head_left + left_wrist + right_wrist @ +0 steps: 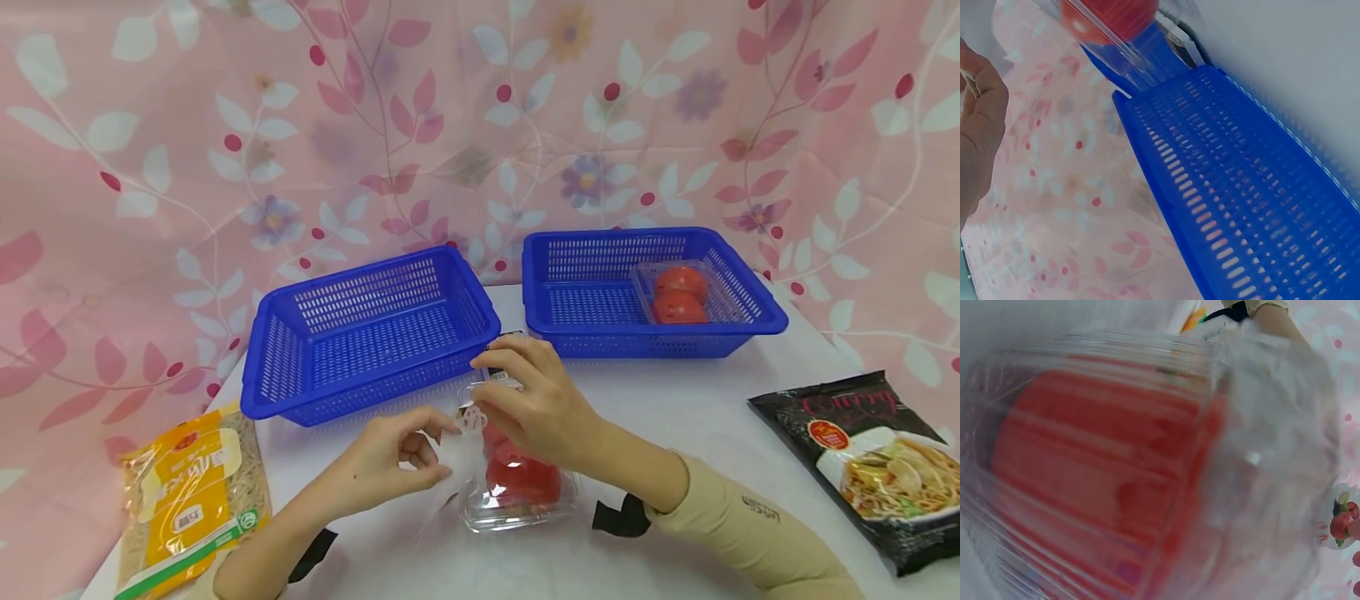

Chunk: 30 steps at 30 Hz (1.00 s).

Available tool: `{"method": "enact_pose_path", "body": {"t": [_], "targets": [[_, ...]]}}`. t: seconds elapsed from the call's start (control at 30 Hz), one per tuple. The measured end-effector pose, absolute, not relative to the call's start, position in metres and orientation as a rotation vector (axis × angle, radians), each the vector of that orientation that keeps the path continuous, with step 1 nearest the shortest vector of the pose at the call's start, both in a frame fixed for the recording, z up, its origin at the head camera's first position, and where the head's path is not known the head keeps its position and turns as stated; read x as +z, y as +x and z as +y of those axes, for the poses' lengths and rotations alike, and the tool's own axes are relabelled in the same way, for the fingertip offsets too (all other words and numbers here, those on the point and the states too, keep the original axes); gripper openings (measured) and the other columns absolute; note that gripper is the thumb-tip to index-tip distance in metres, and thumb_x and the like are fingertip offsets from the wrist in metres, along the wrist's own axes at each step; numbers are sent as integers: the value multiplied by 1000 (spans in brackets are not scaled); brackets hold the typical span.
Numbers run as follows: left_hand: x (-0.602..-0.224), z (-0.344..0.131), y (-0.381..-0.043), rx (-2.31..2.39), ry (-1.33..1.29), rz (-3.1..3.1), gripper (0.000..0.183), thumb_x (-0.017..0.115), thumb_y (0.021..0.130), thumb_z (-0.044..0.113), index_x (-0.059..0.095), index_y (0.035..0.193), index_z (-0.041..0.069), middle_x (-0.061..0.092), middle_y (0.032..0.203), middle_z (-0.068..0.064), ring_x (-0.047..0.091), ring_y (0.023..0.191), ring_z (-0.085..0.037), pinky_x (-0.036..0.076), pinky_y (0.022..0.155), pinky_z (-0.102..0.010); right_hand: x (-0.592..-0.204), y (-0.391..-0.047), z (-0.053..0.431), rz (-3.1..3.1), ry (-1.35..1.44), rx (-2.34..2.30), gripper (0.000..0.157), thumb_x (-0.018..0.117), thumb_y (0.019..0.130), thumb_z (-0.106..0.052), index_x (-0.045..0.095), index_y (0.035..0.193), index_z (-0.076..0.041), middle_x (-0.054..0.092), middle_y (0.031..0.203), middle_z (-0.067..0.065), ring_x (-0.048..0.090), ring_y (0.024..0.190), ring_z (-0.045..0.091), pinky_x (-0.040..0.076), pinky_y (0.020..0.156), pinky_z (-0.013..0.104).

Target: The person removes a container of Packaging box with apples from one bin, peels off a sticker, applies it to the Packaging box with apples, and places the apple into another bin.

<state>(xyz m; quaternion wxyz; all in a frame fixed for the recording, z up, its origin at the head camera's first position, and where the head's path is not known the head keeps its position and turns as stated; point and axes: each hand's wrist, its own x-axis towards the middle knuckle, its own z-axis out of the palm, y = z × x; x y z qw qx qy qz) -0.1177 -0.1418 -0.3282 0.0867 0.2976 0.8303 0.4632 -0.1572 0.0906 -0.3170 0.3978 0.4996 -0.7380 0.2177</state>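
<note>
A clear plastic box [555, 512] of red tomatoes [525, 479] lies in front of me, its lid ribbed and shiny. My left hand [382, 467] pinches a thin whitish plastic film [467, 457] beside the box between thumb and fingers. My right hand [540, 404] is over the box's far end, fingers bent, their grip partly hidden. In the right wrist view, crumpled clear film [1272, 456] lies against the box, with a red tomato [1097, 462] showing through. The left wrist view has my left hand [982, 119] at its edge and a tomato [1110, 15] at the top.
Two blue baskets [367, 392] stand behind the hands; the right basket [637, 342] holds another clear box [723, 300] of tomatoes. A yellow bag [198, 500] lies at left, a black curry noodle packet [862, 467] at right. A floral curtain [450, 125] hangs behind.
</note>
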Motion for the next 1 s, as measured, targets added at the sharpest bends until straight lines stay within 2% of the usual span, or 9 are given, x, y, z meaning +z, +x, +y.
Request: {"method": "enact_pose_path", "body": {"t": [0.17, 0.37, 0.5, 0.57, 0.7, 0.83, 1.0], "targets": [[-330, -156, -122, 1314, 753, 2514, 17, 69, 82, 14, 65, 98, 13, 64, 90, 1, 62, 71, -12, 52, 63, -26, -317, -156, 93, -1925, 1250, 545, 8, 63, 87, -17, 68, 86, -11, 57, 109, 9, 46, 111, 30, 36, 94, 42], [-341, -178, -136, 1200, 635, 2497, 16, 68, 82, 15, 65, 97, 9, 62, 93, -5, 63, 71, -17, 51, 63, -25, -317, -156, 97, -1970, 1244, 541, 6, 64, 86, -17, 67, 87, -11, 57, 109, 9, 45, 113, 28, 36, 92, 41], [-350, -191, -146, 1138, 622, 2463, 16, 68, 82, 12, 62, 95, 5, 60, 90, -6, 64, 72, -24, 52, 64, -25, -317, -159, 99, -2026, 1229, 684, 5, 70, 79, -12, 66, 83, -12, 60, 96, 3, 49, 102, 21, 36, 87, 40], [-354, -196, -150, 1093, 622, 2469, 15, 68, 82, 9, 61, 94, 4, 60, 87, -5, 63, 70, -22, 52, 63, -25, -317, -162, 101, -2074, 1212, 764, 8, 72, 76, -10, 65, 81, -12, 60, 88, 0, 50, 94, 17, 35, 85, 40], [-361, -203, -155, 951, 588, 2521, 14, 69, 81, 10, 62, 91, 4, 60, 83, -1, 59, 67, -15, 51, 59, -25, -316, -165, 105, -2229, 1145, 795, 9, 71, 78, -10, 63, 80, -13, 61, 79, -6, 49, 86, 13, 33, 83, 40], [-366, -203, -157, 766, 528, 2609, 15, 69, 81, 18, 65, 92, 7, 58, 80, 1, 53, 68, -14, 48, 58, -26, -316, -168, 110, -2432, 1004, 729, 8, 69, 81, -13, 62, 79, -17, 62, 75, -9, 50, 80, 12, 32, 85, 41], [-366, -199, -155, 570, 410, 2729, 19, 67, 83, 26, 65, 94, 10, 59, 84, -1, 51, 79, -19, 46, 69, -35, -320, -175, 117, -2553, 889, 722, 7, 69, 80, -12, 63, 79, -16, 63, 71, -8, 55, 74, 12, 32, 88, 45]]}}
